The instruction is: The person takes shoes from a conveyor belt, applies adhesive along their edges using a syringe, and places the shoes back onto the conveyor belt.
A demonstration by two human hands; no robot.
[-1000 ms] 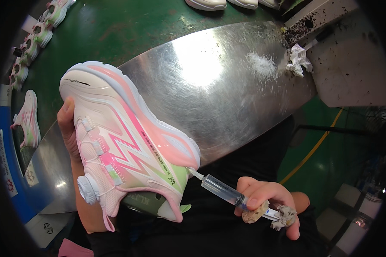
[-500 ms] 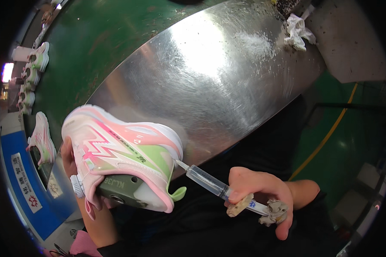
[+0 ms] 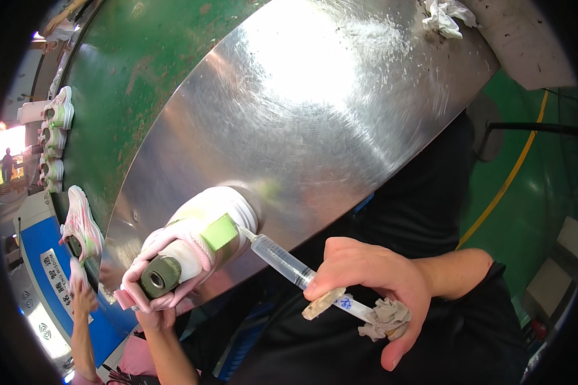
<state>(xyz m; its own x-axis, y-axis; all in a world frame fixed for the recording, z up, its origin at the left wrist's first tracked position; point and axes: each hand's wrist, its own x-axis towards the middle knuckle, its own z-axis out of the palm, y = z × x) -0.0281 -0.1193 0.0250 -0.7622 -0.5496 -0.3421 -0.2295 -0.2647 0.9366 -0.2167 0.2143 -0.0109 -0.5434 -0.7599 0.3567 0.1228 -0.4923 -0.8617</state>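
Note:
A pink and white sneaker [image 3: 192, 217] with a green last [image 3: 160, 277] inside it is tilted over the near left of the metal tabletop, its heel turned toward the right. My left hand [image 3: 158, 318] is closed around it from below, with most of the fingers hidden. In my right hand [image 3: 382, 273] is a clear plastic syringe [image 3: 282, 261], gripped near its flange. The syringe's tip touches or nearly touches the heel, close to the light green pull tab [image 3: 219, 232]. Wadded grey material [image 3: 386, 317] covers the plunger end, beside my curled fingers.
The shiny metal tabletop [image 3: 192, 141] borders a green surface [image 3: 135, 64]. Crumpled white tissue [image 3: 446, 18] lies at the far right. Several sneakers [image 3: 56, 138] line the far left. Another sneaker [image 3: 82, 221] is nearer, with another person's hand [image 3: 82, 296] beside it.
The sneaker has turned from its side to heel-on. My right hand and the syringe have shifted slightly left, with the tip still at the heel. Another person's hand has appeared at the left.

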